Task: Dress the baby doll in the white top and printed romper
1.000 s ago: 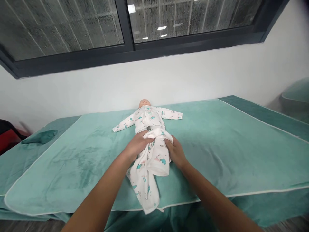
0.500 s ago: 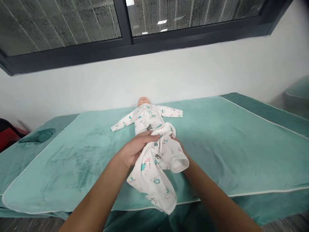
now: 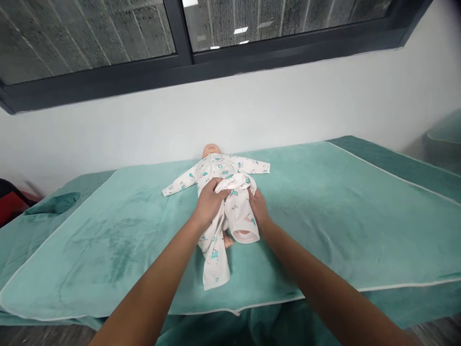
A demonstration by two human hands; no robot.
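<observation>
A baby doll (image 3: 212, 148) lies on its back on a green blanket, its head toward the wall. It wears a white printed long-sleeved top (image 3: 221, 165) with both sleeves spread out. Over its legs are matching white baby trousers (image 3: 239, 211), bunched at the waist. My left hand (image 3: 212, 199) is closed on the left side of the waistband, thumb on top. On the other side my right hand (image 3: 258, 206) grips the cloth, its fingers partly hidden behind it. A bare doll foot (image 3: 227, 240) shows between the two trouser legs; the left trouser leg hangs flat toward me.
The green blanket (image 3: 324, 211) with white piping covers the bed. Behind it stands a white wall (image 3: 144, 125) under a dark-framed window (image 3: 187, 72). A red and black item (image 3: 10, 204) is at the far left.
Both hands have moved away from me, toward the doll's body, with the trousers. The trousers now lie lower over the doll's legs, and a doll foot has come into view.
</observation>
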